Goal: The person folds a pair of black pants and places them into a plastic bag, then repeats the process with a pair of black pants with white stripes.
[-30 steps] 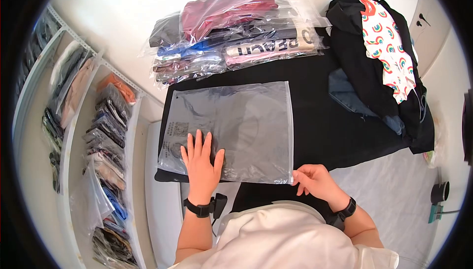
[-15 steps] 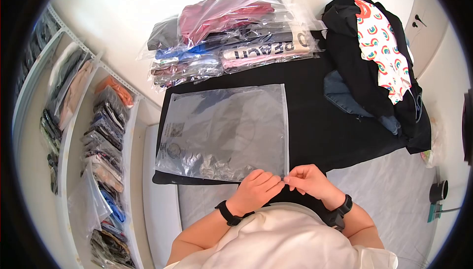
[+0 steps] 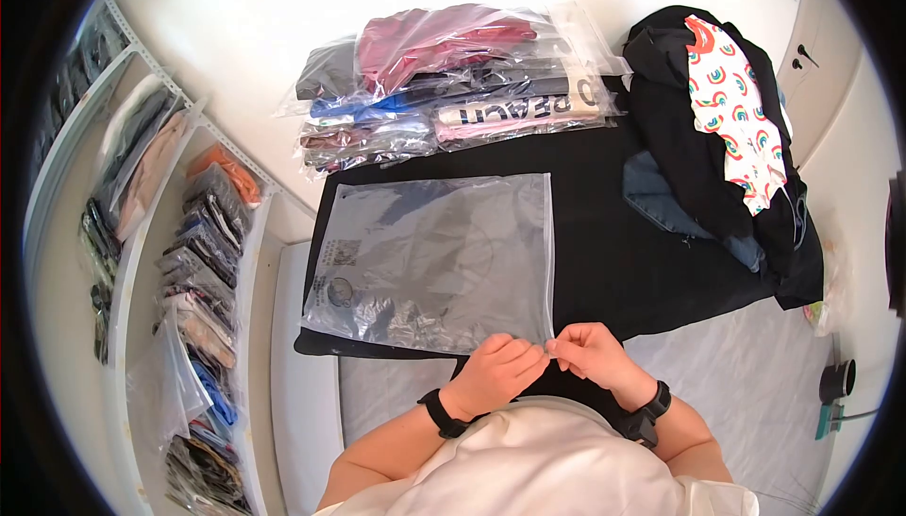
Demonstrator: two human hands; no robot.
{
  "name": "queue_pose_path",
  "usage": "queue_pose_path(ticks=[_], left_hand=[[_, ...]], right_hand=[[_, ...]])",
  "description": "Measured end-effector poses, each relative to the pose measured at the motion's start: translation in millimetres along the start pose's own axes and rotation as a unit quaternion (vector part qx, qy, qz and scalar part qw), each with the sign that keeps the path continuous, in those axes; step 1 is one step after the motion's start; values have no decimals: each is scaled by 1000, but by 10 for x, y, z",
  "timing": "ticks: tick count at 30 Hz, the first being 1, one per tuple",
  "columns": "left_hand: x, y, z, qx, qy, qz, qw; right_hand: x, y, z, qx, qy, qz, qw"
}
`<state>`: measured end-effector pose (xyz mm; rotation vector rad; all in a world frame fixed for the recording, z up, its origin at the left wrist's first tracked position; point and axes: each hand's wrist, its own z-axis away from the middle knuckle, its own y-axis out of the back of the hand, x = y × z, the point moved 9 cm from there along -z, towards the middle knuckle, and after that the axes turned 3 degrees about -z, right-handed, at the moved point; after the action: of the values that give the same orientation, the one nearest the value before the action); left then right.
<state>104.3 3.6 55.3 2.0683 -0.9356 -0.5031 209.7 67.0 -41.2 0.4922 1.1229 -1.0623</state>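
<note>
Plastic bag (image 3: 429, 266), translucent and printed at its left end, lies flat on the black cloth (image 3: 604, 261) near the cloth's close edge. Whether the grey tone within it is a folded garment or the cloth showing through, I cannot tell. Its zip edge (image 3: 550, 252) runs along the right side, and at that side's near corner both hands meet: the left hand (image 3: 496, 372) and right hand (image 3: 593, 354) each have fingertips closed on the corner. Beyond the bag, a pile of clear packets (image 3: 453, 82) holds folded clothes, maroon, grey, blue and pink among them. Shelves (image 3: 132, 365) at the left hold more bagged clothes. Bare cloth stretches from the zip edge rightward to loose black clothing (image 3: 670, 91), a rainbow-print garment (image 3: 736, 110) and blue denim (image 3: 661, 200). Pale floor (image 3: 708, 355) shows past the cloth's near edge.
</note>
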Motion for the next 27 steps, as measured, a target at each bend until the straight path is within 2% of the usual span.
queue_pose_path(ticks=[5, 7, 10, 14, 19, 22, 27], left_hand=[[-6, 16, 2, 8, 8, -9, 1000], [15, 47, -18, 0, 5, 5, 1000], [130, 102, -9, 8, -19, 30, 999], [102, 92, 7, 11, 10, 64, 998], [3, 199, -2, 12, 41, 97, 994], [1, 210, 24, 12, 51, 121, 991], [0, 180, 19, -2, 53, 134, 990]], right_hand=[[-83, -12, -59, 20, 23, -1, 1000], [-228, 98, -84, 93, 105, 41, 989], [-275, 202, -189, 101, 82, -28, 991], [-588, 391, -413, 125, 135, 34, 982], [-768, 426, -643, 83, 142, 55, 985], [-840, 612, -806, 153, 162, 98, 970], [-980, 884, -1268, 167, 150, 89, 970]])
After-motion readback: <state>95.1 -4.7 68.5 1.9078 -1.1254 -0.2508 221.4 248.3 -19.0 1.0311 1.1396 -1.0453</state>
